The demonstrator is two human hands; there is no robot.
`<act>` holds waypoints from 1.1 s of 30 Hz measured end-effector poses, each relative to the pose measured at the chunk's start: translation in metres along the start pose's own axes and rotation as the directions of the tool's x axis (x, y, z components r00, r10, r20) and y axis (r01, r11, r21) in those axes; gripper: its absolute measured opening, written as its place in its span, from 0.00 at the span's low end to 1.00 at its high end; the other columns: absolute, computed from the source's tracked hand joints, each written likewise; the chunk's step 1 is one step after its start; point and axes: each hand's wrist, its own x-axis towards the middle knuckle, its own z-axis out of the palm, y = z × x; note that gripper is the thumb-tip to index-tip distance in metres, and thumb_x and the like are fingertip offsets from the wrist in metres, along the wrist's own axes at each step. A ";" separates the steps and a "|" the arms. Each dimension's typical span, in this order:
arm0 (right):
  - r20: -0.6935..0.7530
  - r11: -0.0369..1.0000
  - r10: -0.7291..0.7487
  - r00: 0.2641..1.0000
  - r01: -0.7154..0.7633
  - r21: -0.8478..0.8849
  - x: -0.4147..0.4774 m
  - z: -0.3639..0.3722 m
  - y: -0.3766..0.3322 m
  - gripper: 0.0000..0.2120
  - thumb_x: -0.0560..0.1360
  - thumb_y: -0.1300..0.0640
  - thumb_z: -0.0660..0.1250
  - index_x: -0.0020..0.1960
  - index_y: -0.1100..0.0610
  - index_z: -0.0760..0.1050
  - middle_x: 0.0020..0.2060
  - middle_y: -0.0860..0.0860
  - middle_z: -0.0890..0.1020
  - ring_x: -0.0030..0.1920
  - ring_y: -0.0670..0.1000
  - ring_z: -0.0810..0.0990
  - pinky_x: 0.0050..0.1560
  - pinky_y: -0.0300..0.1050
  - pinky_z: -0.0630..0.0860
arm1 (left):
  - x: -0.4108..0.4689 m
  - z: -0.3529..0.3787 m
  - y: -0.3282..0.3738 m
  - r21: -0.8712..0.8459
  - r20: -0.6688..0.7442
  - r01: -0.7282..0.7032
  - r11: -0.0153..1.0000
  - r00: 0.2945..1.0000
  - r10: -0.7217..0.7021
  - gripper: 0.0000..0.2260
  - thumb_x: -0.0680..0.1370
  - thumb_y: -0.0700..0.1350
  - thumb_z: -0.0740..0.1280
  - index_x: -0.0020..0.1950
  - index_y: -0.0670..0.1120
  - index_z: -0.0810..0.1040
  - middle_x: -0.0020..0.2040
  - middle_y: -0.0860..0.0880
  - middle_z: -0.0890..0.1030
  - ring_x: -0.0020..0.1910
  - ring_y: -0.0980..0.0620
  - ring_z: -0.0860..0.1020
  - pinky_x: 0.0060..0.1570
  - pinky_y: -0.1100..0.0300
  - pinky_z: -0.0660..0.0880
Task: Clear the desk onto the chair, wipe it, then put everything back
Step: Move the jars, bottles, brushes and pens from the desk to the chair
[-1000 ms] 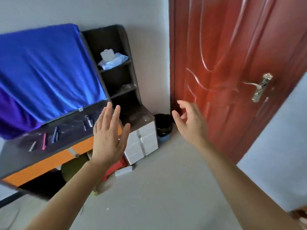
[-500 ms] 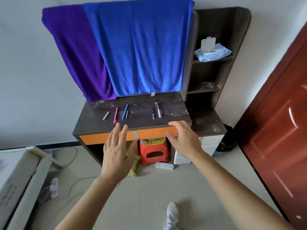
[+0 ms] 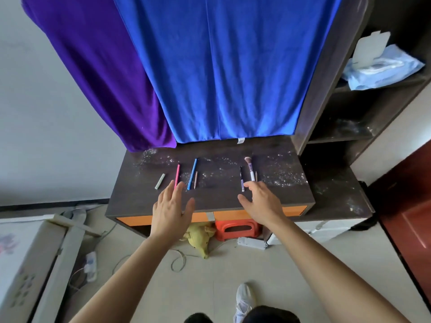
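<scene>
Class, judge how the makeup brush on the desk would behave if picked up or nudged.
The makeup brush looks slim, so probably light, with a stiff handle. Lying flat on the dusty desk, its seemingly round handle may roll if nudged sideways. The fluffy tip would likely bend softly.

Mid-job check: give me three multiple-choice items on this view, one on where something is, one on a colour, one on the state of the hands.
1. Relative to the desk, where is the wipes pack?
A under it
B on a side shelf to its right
C on its top

2. What colour is the pen nearest the left hand?
A pink
B yellow
C black

3. What state are the left hand and the right hand in?
A both grip pens
B both open, holding nothing
C both clenched in fists

Key:
1 B, the pack lies on the upper side shelf.
2 A, the pen at the left fingers is pink.
3 B, both hands show spread fingers over the desk.
</scene>
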 end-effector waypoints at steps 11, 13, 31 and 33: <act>0.038 0.921 0.388 0.921 -0.387 -0.035 0.080 0.045 0.016 0.22 0.77 0.42 0.65 0.68 0.49 0.71 0.62 0.51 0.76 0.59 0.57 0.79 0.55 0.51 0.75 | 0.133 0.063 -0.061 -0.011 0.263 0.140 0.990 0.956 -0.133 0.21 0.79 0.50 0.64 0.69 0.45 0.69 0.65 0.43 0.73 0.64 0.41 0.70 0.57 0.48 0.70; 0.030 0.886 0.464 0.885 -0.464 -0.018 0.090 0.051 0.021 0.22 0.76 0.43 0.66 0.67 0.49 0.72 0.62 0.51 0.77 0.58 0.56 0.79 0.54 0.51 0.76 | 0.150 0.080 -0.068 0.000 0.328 0.139 0.990 0.935 -0.132 0.20 0.79 0.51 0.63 0.68 0.45 0.69 0.64 0.43 0.73 0.63 0.41 0.69 0.57 0.48 0.70; -0.094 0.780 0.625 0.775 -0.625 0.034 0.132 0.095 0.050 0.17 0.76 0.44 0.69 0.60 0.52 0.79 0.55 0.53 0.78 0.53 0.57 0.80 0.49 0.47 0.73 | 0.201 0.151 -0.057 -0.157 0.318 0.134 0.978 0.945 -0.078 0.09 0.77 0.47 0.69 0.55 0.47 0.81 0.52 0.46 0.79 0.53 0.44 0.77 0.50 0.53 0.76; -0.078 0.778 0.628 0.774 -0.625 0.069 0.133 0.097 0.052 0.15 0.76 0.45 0.69 0.58 0.53 0.79 0.54 0.53 0.81 0.54 0.56 0.80 0.51 0.48 0.74 | 0.200 0.153 -0.056 -0.177 0.302 0.145 0.973 0.950 -0.087 0.07 0.76 0.45 0.69 0.53 0.46 0.81 0.51 0.47 0.80 0.52 0.45 0.78 0.48 0.54 0.75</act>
